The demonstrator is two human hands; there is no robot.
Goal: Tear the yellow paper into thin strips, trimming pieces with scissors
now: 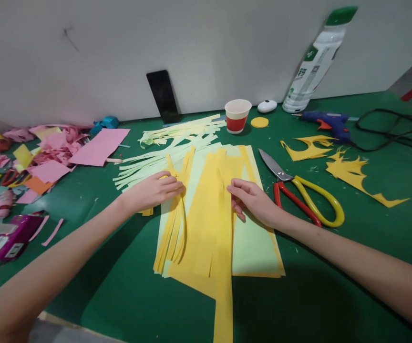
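My left hand [158,191] is closed, fingers curled over a bunch of narrow yellow paper strips [173,228] that fan downward. My right hand [251,197] pinches the edge of a long, wider yellow paper strip [223,267], which runs down past the bottom of the view. Beneath both lie more yellow paper [199,238] and pale green sheets [256,257]. Large scissors [288,178] with one red and one yellow handle rest just right of my right hand. Cut pale green strips [141,162] spread out beyond my left hand.
Pink paper pieces [100,147] and a purple tool [13,238] lie at left. Along the back wall stand a phone [163,97], a paper cup [237,116] and a leaning bottle [315,66]. A blue glue gun [329,124] with black cord and yellow scraps [356,176] lie at right.
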